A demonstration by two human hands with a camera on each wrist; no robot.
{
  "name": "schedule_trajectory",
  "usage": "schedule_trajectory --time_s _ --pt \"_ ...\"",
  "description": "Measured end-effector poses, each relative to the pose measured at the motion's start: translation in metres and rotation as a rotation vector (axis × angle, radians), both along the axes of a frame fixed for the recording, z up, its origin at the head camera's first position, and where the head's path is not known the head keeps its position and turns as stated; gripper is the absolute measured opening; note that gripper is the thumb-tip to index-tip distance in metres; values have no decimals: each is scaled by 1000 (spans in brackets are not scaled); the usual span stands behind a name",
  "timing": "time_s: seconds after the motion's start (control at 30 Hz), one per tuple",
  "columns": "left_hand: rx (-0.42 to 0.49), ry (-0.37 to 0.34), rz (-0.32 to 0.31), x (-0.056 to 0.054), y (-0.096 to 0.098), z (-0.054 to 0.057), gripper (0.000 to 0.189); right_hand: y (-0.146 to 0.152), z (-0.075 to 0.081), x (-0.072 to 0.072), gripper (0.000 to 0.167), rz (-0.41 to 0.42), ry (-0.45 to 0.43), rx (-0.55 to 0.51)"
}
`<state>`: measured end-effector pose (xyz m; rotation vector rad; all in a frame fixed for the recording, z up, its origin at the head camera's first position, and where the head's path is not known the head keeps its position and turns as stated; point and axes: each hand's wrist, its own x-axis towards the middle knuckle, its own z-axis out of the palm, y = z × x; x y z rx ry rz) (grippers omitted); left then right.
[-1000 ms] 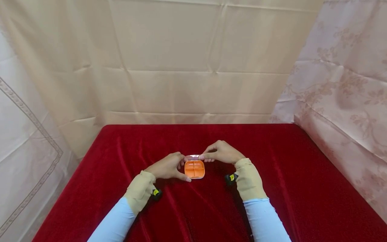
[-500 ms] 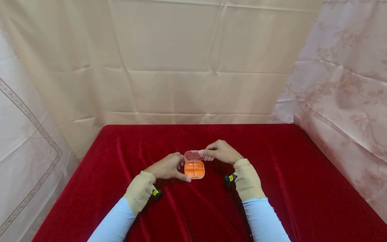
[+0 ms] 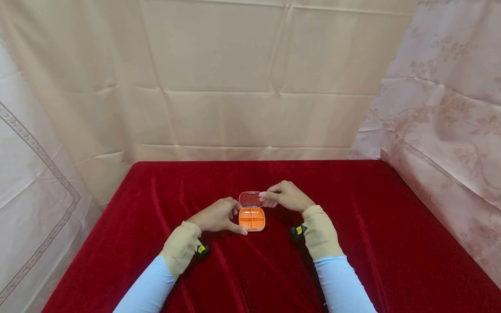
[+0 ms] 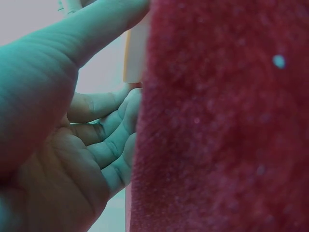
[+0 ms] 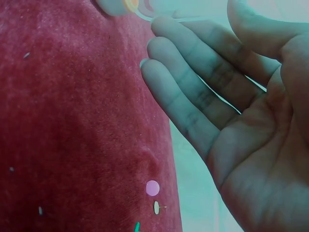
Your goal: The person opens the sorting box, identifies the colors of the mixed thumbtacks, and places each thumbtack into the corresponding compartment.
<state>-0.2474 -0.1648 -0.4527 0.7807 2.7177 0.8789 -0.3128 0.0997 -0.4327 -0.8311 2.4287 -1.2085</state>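
A small pill box (image 3: 252,218) with an orange, divided inside lies on the red cloth, its clear lid (image 3: 249,199) swung up on the far side. My left hand (image 3: 218,216) holds the box from the left, thumb at its near corner and fingers at the far-left corner. In the left wrist view, the side of the box (image 4: 134,53) shows between thumb and forefinger. With thumb and forefinger, my right hand (image 3: 288,196) pinches the lid's right edge. Its other fingers extend under the lid in the right wrist view. The orange compartments hold nothing visible.
A red velvet cloth (image 3: 164,278) covers the table. Beige curtains (image 3: 219,87) hang behind it, with patterned cloth (image 3: 450,113) on the right. Near the cloth's edge in the right wrist view are a pink disc (image 5: 152,188) and a pin-like piece (image 5: 156,208).
The lid has tilted farther up and back from the box, showing more of its clear face. My right fingers have moved slightly up with it; my left hand has stayed in place.
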Motion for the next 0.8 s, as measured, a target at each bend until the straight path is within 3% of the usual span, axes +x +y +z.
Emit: schedule_trajectory --time_s 0.57,0.8 --pt "-14 -4 13 -1 0 -2 65 4 3 -2 29 14 1 38" --pt "-17 -3 11 -1 1 -3 66 14 7 -1 20 -46 25 59"
